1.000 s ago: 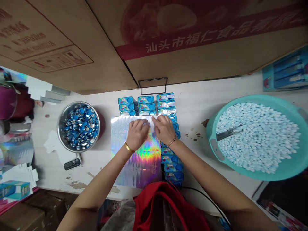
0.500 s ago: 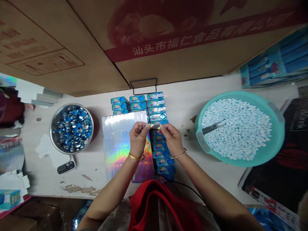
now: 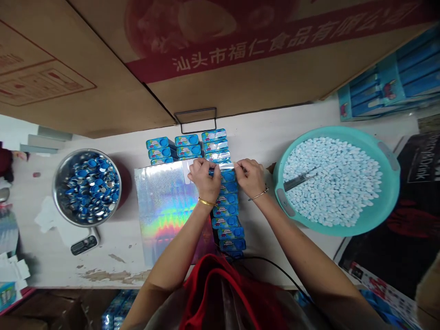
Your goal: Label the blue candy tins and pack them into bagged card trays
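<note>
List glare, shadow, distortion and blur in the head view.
Head view: rainbow glare across the foil, whiter near its far edge; head view: soft shadow right of the bowl; head view: apparent wide-angle stretch toward the frame edges; head view: faint, soft print on the left carton.

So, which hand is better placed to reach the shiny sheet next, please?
Probably the left hand: it is at the edge of the shiny sheet, while the right hand is across the row of blue boxes.

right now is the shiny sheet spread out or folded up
Spread out: the shiny sheet shows one broad, rainbow-streaked face, though the left hand hides some of it.
</note>
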### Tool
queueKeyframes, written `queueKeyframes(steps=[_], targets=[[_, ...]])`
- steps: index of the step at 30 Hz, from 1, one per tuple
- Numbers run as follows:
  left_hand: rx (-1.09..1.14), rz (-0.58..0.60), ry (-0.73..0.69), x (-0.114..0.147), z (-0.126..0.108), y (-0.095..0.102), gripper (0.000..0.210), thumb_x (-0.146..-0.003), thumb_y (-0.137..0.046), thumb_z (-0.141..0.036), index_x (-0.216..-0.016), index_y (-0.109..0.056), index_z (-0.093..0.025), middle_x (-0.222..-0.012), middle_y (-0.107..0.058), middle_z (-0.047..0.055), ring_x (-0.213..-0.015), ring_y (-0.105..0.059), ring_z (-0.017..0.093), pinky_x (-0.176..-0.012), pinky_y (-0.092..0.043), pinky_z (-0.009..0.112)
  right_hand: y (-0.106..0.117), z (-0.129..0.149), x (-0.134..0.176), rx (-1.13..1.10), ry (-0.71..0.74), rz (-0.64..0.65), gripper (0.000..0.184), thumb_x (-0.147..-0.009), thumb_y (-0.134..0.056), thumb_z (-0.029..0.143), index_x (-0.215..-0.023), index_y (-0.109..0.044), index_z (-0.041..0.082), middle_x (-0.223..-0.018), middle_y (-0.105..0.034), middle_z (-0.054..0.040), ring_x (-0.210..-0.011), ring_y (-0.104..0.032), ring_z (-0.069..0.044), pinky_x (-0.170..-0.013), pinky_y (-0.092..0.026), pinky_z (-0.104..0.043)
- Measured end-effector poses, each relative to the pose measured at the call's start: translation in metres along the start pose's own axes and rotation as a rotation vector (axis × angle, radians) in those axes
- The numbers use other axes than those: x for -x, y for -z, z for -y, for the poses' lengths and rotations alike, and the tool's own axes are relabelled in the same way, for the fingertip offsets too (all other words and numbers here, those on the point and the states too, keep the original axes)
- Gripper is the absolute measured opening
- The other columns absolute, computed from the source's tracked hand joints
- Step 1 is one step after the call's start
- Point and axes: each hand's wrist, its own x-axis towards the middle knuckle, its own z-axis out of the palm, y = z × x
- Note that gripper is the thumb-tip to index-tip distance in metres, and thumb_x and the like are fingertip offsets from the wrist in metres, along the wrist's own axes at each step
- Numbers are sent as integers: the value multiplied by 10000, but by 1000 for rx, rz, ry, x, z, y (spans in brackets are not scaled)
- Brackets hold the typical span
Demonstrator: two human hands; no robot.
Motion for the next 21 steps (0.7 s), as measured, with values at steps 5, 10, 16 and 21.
queueKeyframes(steps=[5,10,16,21], targets=[[-71,-20,51,0,3,-6,256,-787,-656,-375,-943,-542,-207,-1041,-531,109,-972,-480,305,-784,-366,436,-11,-6,6,-110,-62,-46,256,-907,-492,382,-938,-652,185,-775,-628,-43,-772,-541,-205,-718,-381,-327],[-91,15,81,-3,1,-5,254,-790,-650,-411,-919,-547,-217,-1045,-493,122,-971,-464,321,-779,-372,450,-16,1,23,-294,-15,-104,346,-960,-402,376,-1076,-673,196,-866,-600,-58,-846,-549,-196,-774,-438,-344],[-79,97,-12,-3,3,4,90,-839,-601,-321,-833,-631,-236,-1017,-525,104,-953,-476,298,-767,-365,439,-14,-4,27,-141,22,2,402,-973,-366,392,-983,-717,198,-816,-594,-63,-806,-516,-207,-745,-414,-353],[-110,93,-216,-24,41,47,259,-911,-452,-225,-1107,-623,-214,-1100,-555,108,-1023,-505,268,-806,-374,397,-4,31,24,130,136,-113,407,-963,-392,381,-1249,-596,175,-1157,-580,-131,-992,-471,-269,-790,-351,-384]])
